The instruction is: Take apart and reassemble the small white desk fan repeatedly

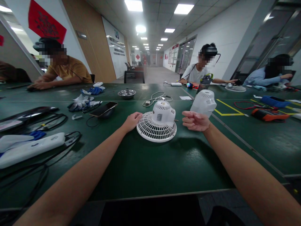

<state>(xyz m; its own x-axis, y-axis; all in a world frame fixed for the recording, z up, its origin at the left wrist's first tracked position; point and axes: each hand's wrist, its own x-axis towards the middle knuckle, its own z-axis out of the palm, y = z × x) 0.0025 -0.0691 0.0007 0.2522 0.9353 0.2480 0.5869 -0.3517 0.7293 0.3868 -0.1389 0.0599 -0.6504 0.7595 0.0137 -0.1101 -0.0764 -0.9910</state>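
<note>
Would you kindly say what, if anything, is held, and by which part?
The left hand is at the left edge of the white fan grille; whether it grips cannot be told. Nothing shows in the right hand.

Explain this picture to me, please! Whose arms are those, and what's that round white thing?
No robot here: these are a person's bare hands. The camera sits on that person's head, looking forward and down. The left hand is at the edge of a round white grille, like a fan's cover, with a rounded white housing on it. The right hand is loosely curled in front of another white plastic piece; I can't tell whether it touches or holds anything. The green table also bears a metal bowl, a pale cable and a dark phone. Other people sit farther off.
</note>
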